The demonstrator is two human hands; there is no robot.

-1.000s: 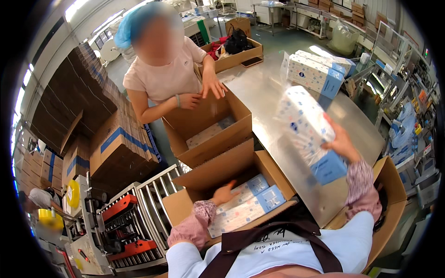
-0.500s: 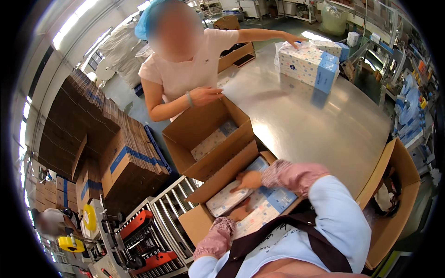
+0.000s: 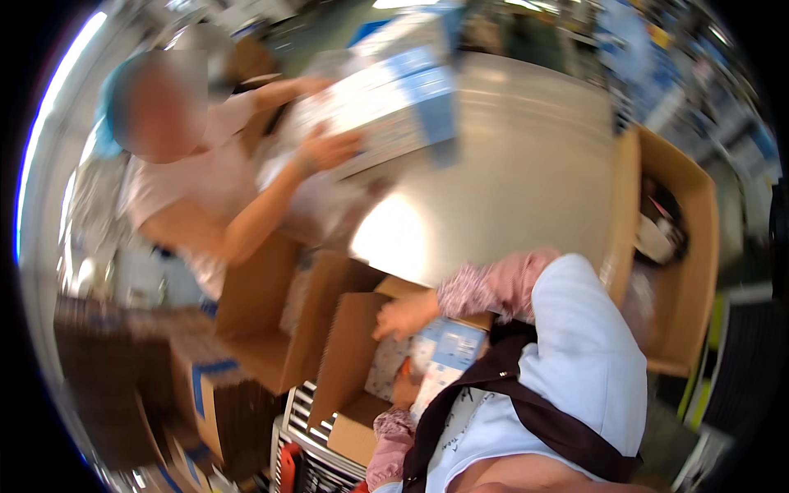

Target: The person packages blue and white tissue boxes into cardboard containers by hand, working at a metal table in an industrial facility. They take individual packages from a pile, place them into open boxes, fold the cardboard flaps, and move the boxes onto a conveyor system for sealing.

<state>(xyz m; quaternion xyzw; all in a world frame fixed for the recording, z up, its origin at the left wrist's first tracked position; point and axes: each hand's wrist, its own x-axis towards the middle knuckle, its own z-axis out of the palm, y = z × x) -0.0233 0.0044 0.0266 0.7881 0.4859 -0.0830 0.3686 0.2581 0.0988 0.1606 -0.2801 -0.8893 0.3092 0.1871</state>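
Both my hands are at an open cardboard box [image 3: 352, 329] that holds white-and-blue patterned packs [image 3: 457, 345]. My left hand [image 3: 404, 389] reaches down into it, fingers against the packs and partly hidden; it does not seem to hold anything. Over the box's far part is my right hand [image 3: 408, 315], its fingers apart and bent beside the raised flap, somewhat blurred. I cannot tell whether they touch the flap. Pink sleeve covers [image 3: 493, 285] wrap my forearms.
Across the table [image 3: 526, 164], a co-worker [image 3: 193, 185] has both hands on a large patterned pack [image 3: 378, 107]. Another open carton [image 3: 261, 308] adjoins mine. A carton with dark items [image 3: 699, 246] stands right. Rollers [image 3: 316, 452] run below; flattened cartons [image 3: 107, 370] are stacked left.
My view has turned, so the scene is shifted and blurred. My right hand has risen off the packs toward the flap. The co-worker now has both hands on the large pack.
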